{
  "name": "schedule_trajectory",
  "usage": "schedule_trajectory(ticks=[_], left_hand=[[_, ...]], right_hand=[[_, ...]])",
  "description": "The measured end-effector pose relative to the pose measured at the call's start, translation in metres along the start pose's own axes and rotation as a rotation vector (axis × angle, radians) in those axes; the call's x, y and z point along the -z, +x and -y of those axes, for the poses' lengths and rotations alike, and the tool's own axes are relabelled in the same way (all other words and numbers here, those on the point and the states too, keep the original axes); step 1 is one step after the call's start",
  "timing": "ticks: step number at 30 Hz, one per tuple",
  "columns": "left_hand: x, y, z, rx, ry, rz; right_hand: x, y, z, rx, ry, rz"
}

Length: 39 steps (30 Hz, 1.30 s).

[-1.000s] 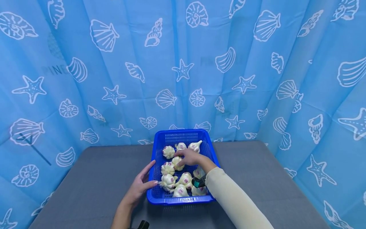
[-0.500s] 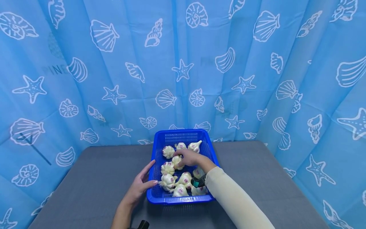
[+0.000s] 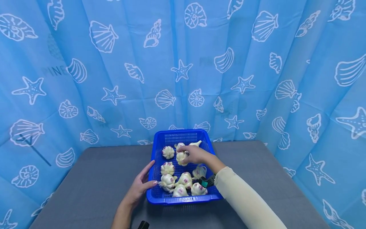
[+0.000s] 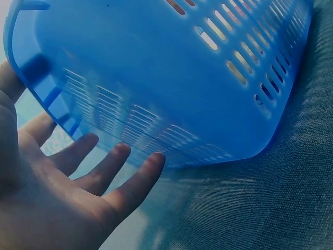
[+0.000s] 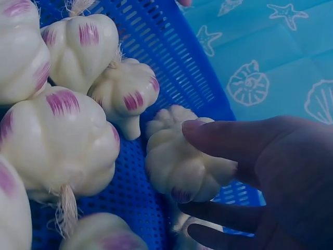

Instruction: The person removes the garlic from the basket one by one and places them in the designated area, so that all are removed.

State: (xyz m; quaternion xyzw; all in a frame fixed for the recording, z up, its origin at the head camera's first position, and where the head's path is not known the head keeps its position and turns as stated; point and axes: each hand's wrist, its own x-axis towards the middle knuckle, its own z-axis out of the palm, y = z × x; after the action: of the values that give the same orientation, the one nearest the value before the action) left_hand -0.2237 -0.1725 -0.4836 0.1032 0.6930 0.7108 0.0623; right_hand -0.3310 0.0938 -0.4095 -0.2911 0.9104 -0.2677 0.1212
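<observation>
A blue plastic basket (image 3: 152, 165) holds several white garlic bulbs with purple streaks. My right hand (image 3: 197, 154) reaches over it and grips one garlic bulb (image 3: 181, 158) between thumb and fingers. In the right wrist view the thumb lies on top of that garlic bulb (image 5: 177, 166), with fingers (image 5: 218, 216) below. My left hand (image 3: 140, 184) touches the basket's left rim, its fingers spread and nearly straight. The left wrist view shows these fingers (image 4: 132, 182) along the outside of the slotted basket wall (image 4: 156, 83).
The basket stands on a grey cloth-covered table (image 3: 114, 168). Behind it hangs a blue curtain (image 3: 183, 41) with white shells and starfish. Other garlic bulbs (image 3: 168, 152) lie around the held one; several (image 3: 184, 180) fill the basket's near end.
My right hand has moved slightly right with the garlic bulb, away from the bulbs on the left. The left hand stays at the basket's rim.
</observation>
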Motion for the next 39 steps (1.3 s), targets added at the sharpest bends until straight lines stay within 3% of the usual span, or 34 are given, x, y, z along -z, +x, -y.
schedule_trajectory(ticks=[7,12,18,26,39], left_hand=[[-0.001,0.001,0.002,0.010,-0.027,-0.014],[0.000,0.000,0.002,-0.003,-0.018,-0.007],[0.000,0.000,0.003,-0.017,-0.001,0.002],[-0.001,0.001,0.004,0.000,-0.010,-0.005],[-0.001,-0.002,0.002,-0.016,-0.007,-0.008]], right_hand=[[0.008,-0.011,0.003,0.013,-0.020,-0.044],[0.012,-0.020,0.003,0.043,-0.004,-0.120],[0.016,-0.030,-0.007,0.065,0.029,-0.228],[0.025,-0.041,-0.018,0.017,0.095,-0.382],[0.035,-0.050,-0.034,0.038,0.144,-0.513]])
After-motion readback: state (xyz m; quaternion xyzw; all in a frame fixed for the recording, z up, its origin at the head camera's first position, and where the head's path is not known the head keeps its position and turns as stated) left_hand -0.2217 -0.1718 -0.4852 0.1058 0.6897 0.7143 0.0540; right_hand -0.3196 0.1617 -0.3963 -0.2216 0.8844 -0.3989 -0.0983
